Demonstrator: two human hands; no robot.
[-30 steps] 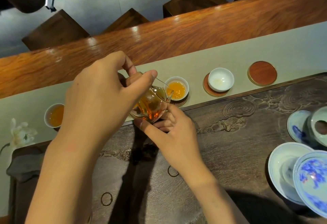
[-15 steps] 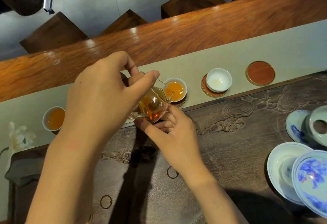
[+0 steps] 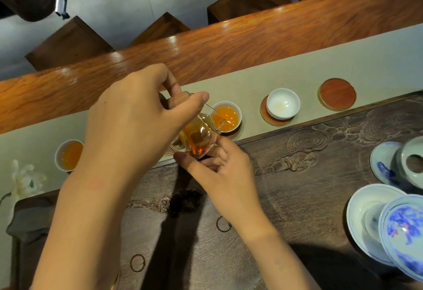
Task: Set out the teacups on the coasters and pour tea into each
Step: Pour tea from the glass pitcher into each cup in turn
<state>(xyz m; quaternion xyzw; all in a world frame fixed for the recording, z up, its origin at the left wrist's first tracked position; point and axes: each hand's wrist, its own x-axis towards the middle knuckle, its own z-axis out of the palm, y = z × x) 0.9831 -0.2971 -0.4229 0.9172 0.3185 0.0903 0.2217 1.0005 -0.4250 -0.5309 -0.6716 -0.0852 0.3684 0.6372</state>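
1. Head view: right hand (image 3: 225,172) props the glass pitcher (image 3: 198,139) from below with its fingertips; left hand (image 3: 137,115) grips its wooden handle (image 3: 177,100).
2. Pitcher looks thin, fragile, probably slick and hot; best held by the handle.
3. Clear glass, amber tea; spout tipped over the filled teacup (image 3: 226,115); beyond, an empty teacup (image 3: 283,104) on its coaster.

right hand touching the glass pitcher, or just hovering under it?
Touching. In the head view the right hand has its fingertips pressed against the lower side of the glass pitcher, with no gap visible, while the left hand grips its handle.
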